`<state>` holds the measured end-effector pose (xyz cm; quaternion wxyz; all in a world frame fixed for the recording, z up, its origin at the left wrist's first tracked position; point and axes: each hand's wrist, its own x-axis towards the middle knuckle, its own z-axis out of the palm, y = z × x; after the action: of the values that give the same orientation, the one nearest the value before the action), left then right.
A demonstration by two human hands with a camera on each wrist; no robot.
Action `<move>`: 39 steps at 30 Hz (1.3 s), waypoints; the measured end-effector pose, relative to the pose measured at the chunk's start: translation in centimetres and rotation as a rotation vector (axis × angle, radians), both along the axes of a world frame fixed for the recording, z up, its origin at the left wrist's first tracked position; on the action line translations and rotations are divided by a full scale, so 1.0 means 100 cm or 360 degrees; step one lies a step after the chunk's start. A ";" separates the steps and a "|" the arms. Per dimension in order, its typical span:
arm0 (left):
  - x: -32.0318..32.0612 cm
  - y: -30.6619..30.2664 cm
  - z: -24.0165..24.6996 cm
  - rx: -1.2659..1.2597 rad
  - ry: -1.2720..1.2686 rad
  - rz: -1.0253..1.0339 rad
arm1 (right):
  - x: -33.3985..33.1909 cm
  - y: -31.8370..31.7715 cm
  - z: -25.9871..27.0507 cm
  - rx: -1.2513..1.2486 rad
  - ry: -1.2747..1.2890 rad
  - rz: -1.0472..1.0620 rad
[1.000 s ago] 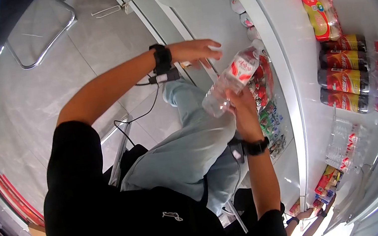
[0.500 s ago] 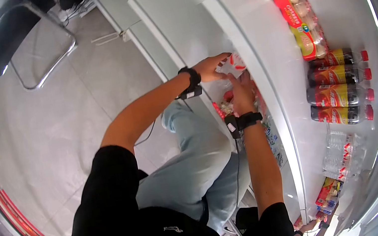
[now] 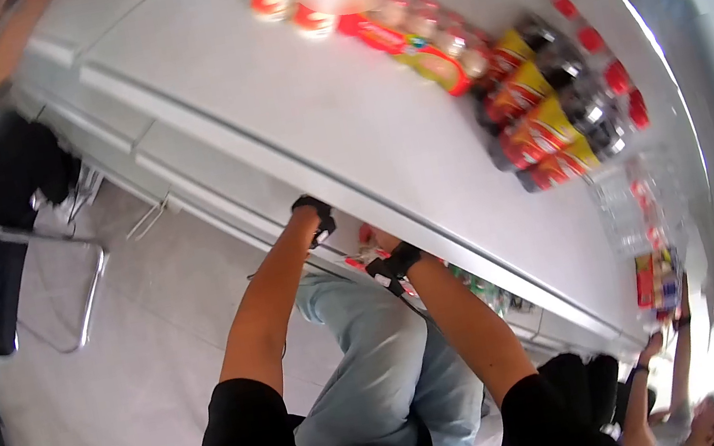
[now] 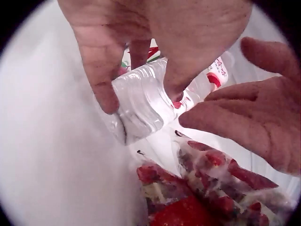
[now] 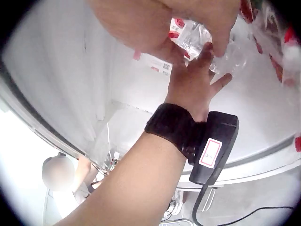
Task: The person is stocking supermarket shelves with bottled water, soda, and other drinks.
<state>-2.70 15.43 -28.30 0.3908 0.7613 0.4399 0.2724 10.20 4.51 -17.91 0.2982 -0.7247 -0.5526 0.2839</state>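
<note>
In the left wrist view, the left hand (image 4: 157,33) pinches a clear plastic bottle (image 4: 141,101) at centre — the right hand (image 4: 256,108), fingers spread, beside it, above red-patterned packets (image 4: 207,188) at lower right.

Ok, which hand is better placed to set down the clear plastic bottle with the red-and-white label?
Probably the left hand: its fingers curl round the bottle, while the right hand lies open beside it.

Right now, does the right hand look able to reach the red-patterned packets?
Probably yes: the right hand is open close beside the packets, nothing visible between, while the left hand grips the clear bottle.
</note>
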 end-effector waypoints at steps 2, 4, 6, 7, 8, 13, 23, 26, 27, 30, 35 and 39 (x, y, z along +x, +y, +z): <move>-0.003 0.001 0.002 0.0002 0.0043 -0.0003 | 0.005 -0.010 0.006 -0.0023 0.0006 0.0013; -0.005 -0.004 0.002 0.0008 0.0089 0.0002 | 0.008 -0.017 0.011 -0.0057 0.0030 0.0060; -0.006 -0.011 0.000 0.0015 0.0124 0.0006 | 0.010 -0.026 0.016 -0.0094 0.0077 0.0126; -0.006 -0.013 -0.001 0.0016 0.0134 0.0015 | 0.011 -0.032 0.020 -0.0113 0.0104 0.0171; -0.006 -0.012 -0.002 0.0016 0.0142 0.0025 | 0.012 -0.037 0.025 -0.0132 0.0123 0.0228; 0.000 -0.002 -0.015 0.0026 0.0187 0.0038 | 0.004 -0.068 0.054 -0.0101 0.0438 0.0498; 0.007 0.023 -0.035 -0.0029 0.0197 0.0189 | 0.062 -0.264 0.125 0.0053 0.0717 0.0681; 0.004 0.020 -0.038 -0.0082 0.0129 0.0293 | 0.110 -0.324 0.120 0.0058 0.0261 0.0526; 0.002 0.015 -0.036 -0.0099 0.0079 0.0336 | 0.127 -0.344 0.109 0.0117 -0.0006 0.0483; -0.005 -0.012 -0.029 -0.0172 -0.0293 0.0427 | 0.176 -0.404 0.085 -0.0233 -0.0181 0.0220; -0.002 -0.155 0.088 -0.0027 -0.0624 -0.0217 | 0.240 -0.461 0.011 -0.0369 -0.0104 -0.0090; 0.028 -0.259 0.163 -0.0046 -0.0085 -0.0729 | 0.280 -0.457 -0.093 -0.0214 -0.0339 -0.0327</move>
<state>0.11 -10.46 -11.96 0.4648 0.8281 0.2489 0.1904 38.18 -41.16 -27.21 0.2161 -0.8217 -0.4838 0.2097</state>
